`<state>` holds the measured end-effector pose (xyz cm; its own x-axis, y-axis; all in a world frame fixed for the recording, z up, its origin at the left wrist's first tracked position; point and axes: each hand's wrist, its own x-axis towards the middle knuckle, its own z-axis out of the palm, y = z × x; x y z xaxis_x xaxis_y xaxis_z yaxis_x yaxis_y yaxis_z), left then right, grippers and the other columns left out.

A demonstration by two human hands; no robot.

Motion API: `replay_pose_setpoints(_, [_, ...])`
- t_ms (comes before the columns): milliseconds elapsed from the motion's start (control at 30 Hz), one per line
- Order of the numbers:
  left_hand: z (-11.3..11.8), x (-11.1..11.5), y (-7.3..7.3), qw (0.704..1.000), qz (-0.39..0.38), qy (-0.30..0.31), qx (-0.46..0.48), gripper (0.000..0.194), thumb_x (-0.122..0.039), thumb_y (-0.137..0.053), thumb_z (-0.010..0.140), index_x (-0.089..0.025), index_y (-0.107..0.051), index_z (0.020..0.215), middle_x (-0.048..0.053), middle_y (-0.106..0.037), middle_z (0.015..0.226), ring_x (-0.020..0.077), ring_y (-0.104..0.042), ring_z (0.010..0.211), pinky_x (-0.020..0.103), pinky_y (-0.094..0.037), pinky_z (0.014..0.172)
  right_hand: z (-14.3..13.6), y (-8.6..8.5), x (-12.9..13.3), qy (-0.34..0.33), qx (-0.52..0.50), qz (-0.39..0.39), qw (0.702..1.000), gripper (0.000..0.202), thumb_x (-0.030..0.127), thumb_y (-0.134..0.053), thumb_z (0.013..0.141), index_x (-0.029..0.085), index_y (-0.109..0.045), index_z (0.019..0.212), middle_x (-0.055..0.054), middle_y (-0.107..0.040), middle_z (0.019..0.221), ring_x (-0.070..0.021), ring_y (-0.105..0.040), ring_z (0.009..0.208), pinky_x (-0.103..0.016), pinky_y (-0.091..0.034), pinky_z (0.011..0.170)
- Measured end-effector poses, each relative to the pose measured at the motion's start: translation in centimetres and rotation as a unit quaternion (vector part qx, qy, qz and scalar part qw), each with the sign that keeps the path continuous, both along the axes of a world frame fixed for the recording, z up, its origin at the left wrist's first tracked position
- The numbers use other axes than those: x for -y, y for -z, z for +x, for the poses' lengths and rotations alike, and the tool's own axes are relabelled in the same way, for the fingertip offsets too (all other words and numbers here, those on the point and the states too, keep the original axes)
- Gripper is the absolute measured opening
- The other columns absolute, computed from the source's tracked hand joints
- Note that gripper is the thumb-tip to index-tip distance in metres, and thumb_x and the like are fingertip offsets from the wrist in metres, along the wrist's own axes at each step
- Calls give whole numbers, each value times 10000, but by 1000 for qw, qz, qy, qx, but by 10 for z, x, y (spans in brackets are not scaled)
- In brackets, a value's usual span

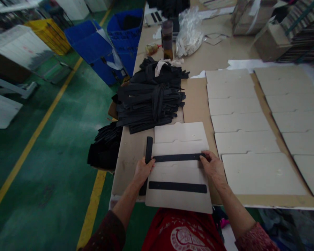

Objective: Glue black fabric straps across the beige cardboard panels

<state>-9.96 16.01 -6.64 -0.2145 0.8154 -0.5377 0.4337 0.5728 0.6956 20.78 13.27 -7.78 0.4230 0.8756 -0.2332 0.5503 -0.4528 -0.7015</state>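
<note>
A pale cardboard panel (179, 200) lies at the table's near edge, on top of other overlapping panels (180, 132). One black strip (178, 187) lies flat across its lower part. A second black strip (178, 157) lies across the panel above it. My left hand (142, 170) presses the left end of that upper strip, and my right hand (211, 165) presses its right end. A short black strip (149, 149) stands lengthwise just above my left hand.
A big heap of black strips (151, 96) sits behind the panels, with more black pieces (106, 146) hanging off the table's left edge. Rows of cardboard panels (240, 122) cover the right side. A bottle (167, 40), a plastic bag (189, 33) and blue bins (99, 48) stand farther off.
</note>
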Motion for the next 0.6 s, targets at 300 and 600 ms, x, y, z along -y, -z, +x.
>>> replay_pose_setpoints(300, [3, 1, 1, 1000, -3, -3, -20, 275, -347, -631, 796, -152, -660, 988, -19, -631, 610, 99, -511, 472, 211, -392, 462, 0, 1, 1, -6, 29, -15, 999, 385, 419, -541, 805, 198, -681, 1087, -93, -731, 936, -250, -657, 833, -396, -503, 797])
replay_pose_setpoints(600, [2, 0, 7, 999, -12, -2, -38, 296, -357, -639, 808, -142, -665, 1010, 3, -662, 642, 109, -556, 510, 212, -423, 502, -3, 3, 1, -12, 59, -20, 998, 369, 399, -540, 829, 195, -678, 1104, -106, -735, 977, -264, -666, 873, -402, -503, 817])
